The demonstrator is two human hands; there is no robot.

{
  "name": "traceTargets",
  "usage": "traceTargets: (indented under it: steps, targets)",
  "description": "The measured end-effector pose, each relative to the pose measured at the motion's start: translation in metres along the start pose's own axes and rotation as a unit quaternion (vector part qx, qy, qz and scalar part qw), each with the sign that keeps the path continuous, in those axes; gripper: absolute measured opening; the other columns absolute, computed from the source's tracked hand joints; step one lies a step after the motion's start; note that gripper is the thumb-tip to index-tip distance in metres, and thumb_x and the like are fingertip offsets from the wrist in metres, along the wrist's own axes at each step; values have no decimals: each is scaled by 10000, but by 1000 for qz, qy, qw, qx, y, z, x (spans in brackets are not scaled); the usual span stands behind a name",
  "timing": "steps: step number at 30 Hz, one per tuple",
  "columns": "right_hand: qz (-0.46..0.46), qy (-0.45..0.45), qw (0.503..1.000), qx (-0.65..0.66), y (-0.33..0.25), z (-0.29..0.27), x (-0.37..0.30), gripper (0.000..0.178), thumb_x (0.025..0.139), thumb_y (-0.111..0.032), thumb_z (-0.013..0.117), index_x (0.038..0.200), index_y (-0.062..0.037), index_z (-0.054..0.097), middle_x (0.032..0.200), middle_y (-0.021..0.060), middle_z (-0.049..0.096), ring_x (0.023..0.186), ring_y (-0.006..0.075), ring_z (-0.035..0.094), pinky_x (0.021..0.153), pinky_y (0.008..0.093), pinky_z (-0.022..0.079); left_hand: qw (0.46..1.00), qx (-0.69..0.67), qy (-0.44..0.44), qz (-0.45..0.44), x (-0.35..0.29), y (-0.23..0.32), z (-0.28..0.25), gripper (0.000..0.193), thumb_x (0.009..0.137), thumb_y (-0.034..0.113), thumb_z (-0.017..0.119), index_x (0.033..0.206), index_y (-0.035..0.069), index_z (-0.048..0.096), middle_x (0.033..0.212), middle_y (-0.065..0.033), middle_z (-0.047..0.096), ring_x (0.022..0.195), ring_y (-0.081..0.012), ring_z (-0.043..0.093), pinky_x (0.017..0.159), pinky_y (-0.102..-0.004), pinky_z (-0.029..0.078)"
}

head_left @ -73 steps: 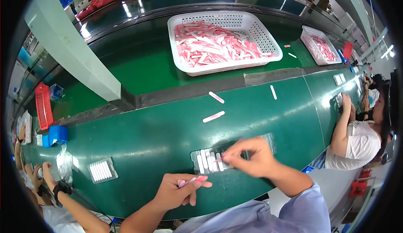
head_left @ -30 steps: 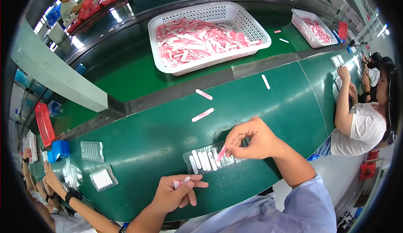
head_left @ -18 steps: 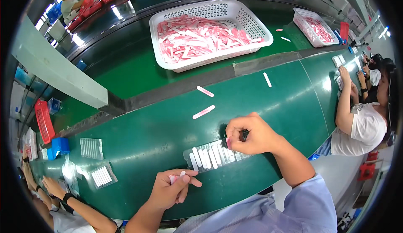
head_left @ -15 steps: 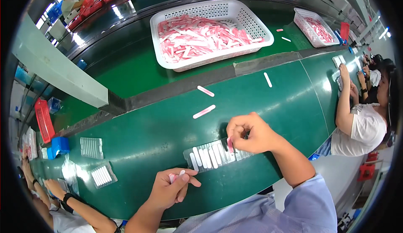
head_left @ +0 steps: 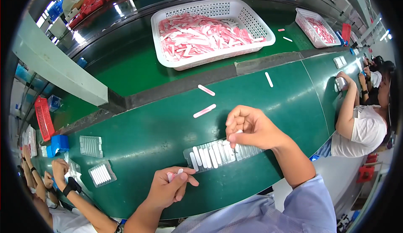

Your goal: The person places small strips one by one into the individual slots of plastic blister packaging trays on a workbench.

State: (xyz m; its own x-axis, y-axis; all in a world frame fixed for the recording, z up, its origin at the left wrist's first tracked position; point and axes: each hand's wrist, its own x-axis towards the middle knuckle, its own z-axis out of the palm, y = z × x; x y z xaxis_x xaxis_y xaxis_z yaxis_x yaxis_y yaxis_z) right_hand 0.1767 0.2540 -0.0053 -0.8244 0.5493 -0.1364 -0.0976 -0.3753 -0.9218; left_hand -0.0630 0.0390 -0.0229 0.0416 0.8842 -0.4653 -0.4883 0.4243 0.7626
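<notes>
A clear slotted plastic tray (head_left: 254,150) lies on the green table in front of me, with several white round-ended strips (head_left: 206,158) side by side in its left part. My right hand (head_left: 257,129) is over the tray's middle, thumb and fingers pinched; a small white end shows between them, the rest hidden. At the tray's lower left corner, my left hand (head_left: 168,187) curls around a few pink-and-white strips (head_left: 171,176), index finger stretched toward the tray. Two loose pink-and-white strips (head_left: 205,110) (head_left: 206,90) lie beyond the tray.
A white basket (head_left: 170,63) heaped with pink-and-white strips stands past the dark ledge. Another white strip (head_left: 268,79) lies to the right. On the left are a filled tray (head_left: 102,174), another clear tray (head_left: 91,146) and a blue box (head_left: 58,145). Co-workers sit at both sides.
My right hand has opened its fingers a little and turned over the tray; the pink strip that hung from its fingertips no longer shows. My left hand is nearly still. The left co-worker's hand has risen.
</notes>
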Motion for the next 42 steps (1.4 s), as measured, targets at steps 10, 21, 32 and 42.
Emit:
traceTargets:
  steps: [10, 21, 32, 42]
  targets:
    - [-53, 29, 915, -400, 4, 25, -5, 527, 868, 106, 654, 1340, -49, 475, 983, 84, 604, 700, 182, 639, 635, 346, 513, 999, -18, -14, -32, -2, 7, 4, 359, 1034, 26, 585, 1372, -93, 571, 1174, -211, 734, 622, -108, 638, 400, -211, 367]
    - [-3, 17, 934, -356, -4, 17, -8, 88, 868, -19, 767, 948, -49, 786, 805, 64, 733, 725, 176, 663, 641, 316, 506, 992, -96, -54, -55, 0, 6, -7, 477, 995, -58, 464, 1471, -84, 483, 1348, -233, 666, 909, -215, 741, 431, -204, 373]
    - [-170, -32, 727, -665, 10, 17, -3, 493, 891, -329, 766, 1308, -102, 634, 1355, 114, 520, 1227, 336, 490, 1029, 479, 373, 994, -66, -52, -73, -1, 12, 1, 438, 1084, 60, 475, 1494, -92, 454, 1369, -235, 653, 938, -216, 757, 438, -210, 424]
    - [-310, -31, 793, -524, 13, 65, -6, 317, 873, -305, 796, 1107, -103, 725, 983, 14, 618, 971, 217, 588, 890, 413, 397, 992, 39, -114, -48, -4, 7, 9, 443, 1105, 82, 463, 1510, -92, 416, 1360, -226, 657, 929, -192, 755, 489, -219, 493]
